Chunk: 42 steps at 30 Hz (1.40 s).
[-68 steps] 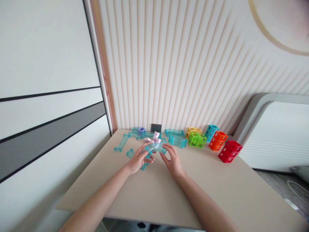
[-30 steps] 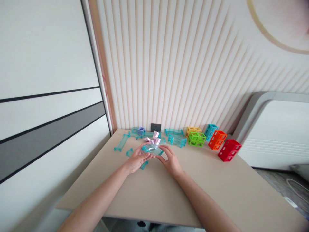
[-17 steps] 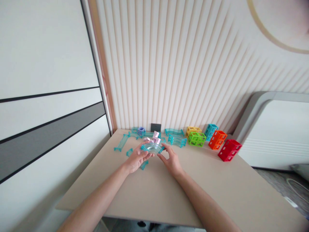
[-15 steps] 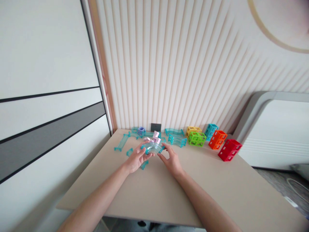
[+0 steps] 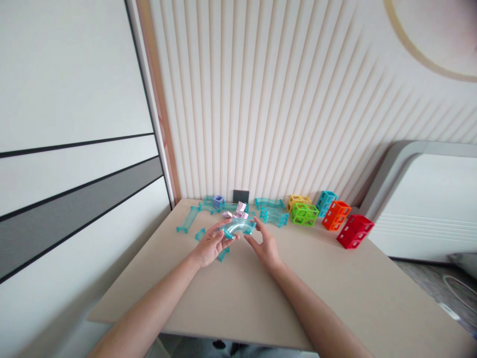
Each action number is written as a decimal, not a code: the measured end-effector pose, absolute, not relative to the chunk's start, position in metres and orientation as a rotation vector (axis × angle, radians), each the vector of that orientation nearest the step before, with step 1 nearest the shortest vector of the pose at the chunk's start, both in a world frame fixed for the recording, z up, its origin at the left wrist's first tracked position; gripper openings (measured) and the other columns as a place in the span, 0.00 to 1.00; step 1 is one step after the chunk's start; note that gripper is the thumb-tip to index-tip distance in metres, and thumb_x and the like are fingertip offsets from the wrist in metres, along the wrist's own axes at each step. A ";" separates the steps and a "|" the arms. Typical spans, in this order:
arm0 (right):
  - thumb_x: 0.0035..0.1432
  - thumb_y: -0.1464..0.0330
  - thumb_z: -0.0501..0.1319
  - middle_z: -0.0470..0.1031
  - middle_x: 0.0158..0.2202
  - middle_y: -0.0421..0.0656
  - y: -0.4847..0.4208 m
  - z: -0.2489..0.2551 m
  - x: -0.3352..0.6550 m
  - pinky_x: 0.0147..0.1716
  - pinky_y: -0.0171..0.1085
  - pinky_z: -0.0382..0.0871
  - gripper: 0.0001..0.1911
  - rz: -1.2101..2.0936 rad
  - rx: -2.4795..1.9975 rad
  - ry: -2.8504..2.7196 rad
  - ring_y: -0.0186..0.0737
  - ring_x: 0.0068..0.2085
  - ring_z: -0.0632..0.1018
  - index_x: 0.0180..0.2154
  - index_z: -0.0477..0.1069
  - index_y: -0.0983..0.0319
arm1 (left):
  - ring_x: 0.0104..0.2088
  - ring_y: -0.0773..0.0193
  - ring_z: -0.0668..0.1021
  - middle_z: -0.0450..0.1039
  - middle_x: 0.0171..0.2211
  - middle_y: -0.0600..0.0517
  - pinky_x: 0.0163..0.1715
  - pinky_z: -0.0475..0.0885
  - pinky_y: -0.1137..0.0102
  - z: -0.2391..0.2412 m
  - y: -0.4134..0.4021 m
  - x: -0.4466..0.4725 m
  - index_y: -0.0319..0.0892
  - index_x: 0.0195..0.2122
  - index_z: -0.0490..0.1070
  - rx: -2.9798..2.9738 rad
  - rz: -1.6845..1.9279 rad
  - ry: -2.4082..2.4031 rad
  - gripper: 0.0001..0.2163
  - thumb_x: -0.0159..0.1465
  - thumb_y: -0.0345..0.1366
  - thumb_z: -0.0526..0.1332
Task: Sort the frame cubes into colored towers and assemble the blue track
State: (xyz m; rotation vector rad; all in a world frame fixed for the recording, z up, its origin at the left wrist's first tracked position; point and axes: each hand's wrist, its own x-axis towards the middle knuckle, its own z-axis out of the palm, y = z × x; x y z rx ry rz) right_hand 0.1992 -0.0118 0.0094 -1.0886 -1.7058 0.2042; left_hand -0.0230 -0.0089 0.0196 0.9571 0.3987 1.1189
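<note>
My left hand (image 5: 210, 245) holds one end of a curved clear teal track piece (image 5: 238, 226) just above the beige table (image 5: 335, 288), fingers closed round it. My right hand (image 5: 265, 245) is beside the piece's other end with its fingers spread, the fingertips close to or just touching it. Small pale pink blocks (image 5: 238, 211) lie right behind the held piece. Another short teal piece (image 5: 223, 255) lies on the table under my left hand.
More teal track pieces (image 5: 274, 217) and a lilac cube (image 5: 218, 201) lie along the wall. To the right stand open-frame blocks: yellow (image 5: 298, 203), green (image 5: 304, 215), teal (image 5: 326, 203), orange (image 5: 336, 216), red (image 5: 355, 231). A dark wall socket (image 5: 240, 196) sits behind. A white cabinet stands on the left.
The curved teal piece has been turned and lifted slightly at its right end. My right hand's fingers have opened off it and drawn a little away; my left hand keeps its hold.
</note>
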 end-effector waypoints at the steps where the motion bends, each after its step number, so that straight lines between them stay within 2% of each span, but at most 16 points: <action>1: 0.60 0.60 0.66 0.81 0.48 0.49 -0.011 0.009 0.199 0.46 0.47 0.78 0.28 0.213 -1.099 -1.703 0.50 0.46 0.82 0.60 0.69 0.59 | 0.42 0.61 0.85 0.83 0.42 0.50 0.48 0.75 0.70 0.019 -0.009 -0.023 0.47 0.55 0.72 0.961 1.118 0.392 0.26 0.58 0.47 0.73; 5: 0.60 0.58 0.65 0.82 0.46 0.49 -0.010 0.009 0.201 0.47 0.47 0.77 0.23 0.230 -1.100 -1.700 0.50 0.46 0.82 0.55 0.72 0.60 | 0.43 0.59 0.85 0.83 0.41 0.49 0.50 0.74 0.67 0.017 -0.010 -0.024 0.46 0.57 0.71 0.992 1.091 0.365 0.27 0.58 0.46 0.72; 12: 0.61 0.59 0.65 0.80 0.50 0.50 -0.013 0.014 0.203 0.49 0.48 0.76 0.22 0.202 -1.075 -1.708 0.51 0.48 0.81 0.55 0.71 0.59 | 0.50 0.51 0.82 0.81 0.48 0.44 0.57 0.70 0.57 0.017 -0.013 -0.027 0.48 0.58 0.71 1.055 1.038 0.298 0.32 0.54 0.47 0.75; 19: 0.62 0.61 0.65 0.79 0.51 0.51 -0.016 0.015 0.204 0.51 0.48 0.75 0.22 0.110 -1.048 -1.735 0.50 0.51 0.80 0.56 0.71 0.59 | 0.49 0.53 0.82 0.81 0.47 0.44 0.53 0.69 0.62 0.020 -0.014 -0.025 0.50 0.61 0.69 1.057 1.043 0.261 0.33 0.55 0.42 0.76; 23: 0.62 0.62 0.65 0.78 0.52 0.50 -0.017 0.012 0.203 0.53 0.48 0.74 0.23 0.038 -1.055 -1.739 0.50 0.52 0.79 0.57 0.69 0.58 | 0.50 0.55 0.81 0.78 0.52 0.47 0.57 0.67 0.60 0.026 -0.018 -0.021 0.54 0.61 0.67 1.040 1.062 0.246 0.33 0.55 0.38 0.76; 27: 0.63 0.62 0.64 0.77 0.53 0.50 -0.016 0.011 0.203 0.54 0.48 0.74 0.24 -0.024 -1.038 -1.734 0.50 0.53 0.79 0.59 0.68 0.57 | 0.52 0.56 0.80 0.77 0.52 0.47 0.60 0.65 0.59 0.029 -0.020 -0.018 0.52 0.61 0.66 1.039 1.074 0.263 0.33 0.55 0.36 0.76; 32: 0.64 0.62 0.64 0.77 0.53 0.51 -0.015 0.010 0.204 0.54 0.49 0.74 0.24 -0.051 -1.026 -1.738 0.50 0.53 0.78 0.59 0.67 0.57 | 0.52 0.53 0.79 0.76 0.54 0.45 0.61 0.63 0.55 0.027 -0.019 -0.018 0.50 0.62 0.65 1.062 1.100 0.283 0.34 0.55 0.37 0.76; 42: 0.64 0.62 0.64 0.75 0.54 0.51 -0.016 0.012 0.201 0.55 0.50 0.73 0.25 -0.001 -1.022 -1.748 0.50 0.55 0.77 0.61 0.65 0.56 | 0.53 0.53 0.79 0.76 0.52 0.46 0.60 0.64 0.57 0.020 -0.017 -0.019 0.50 0.63 0.63 1.130 1.116 0.305 0.35 0.56 0.39 0.75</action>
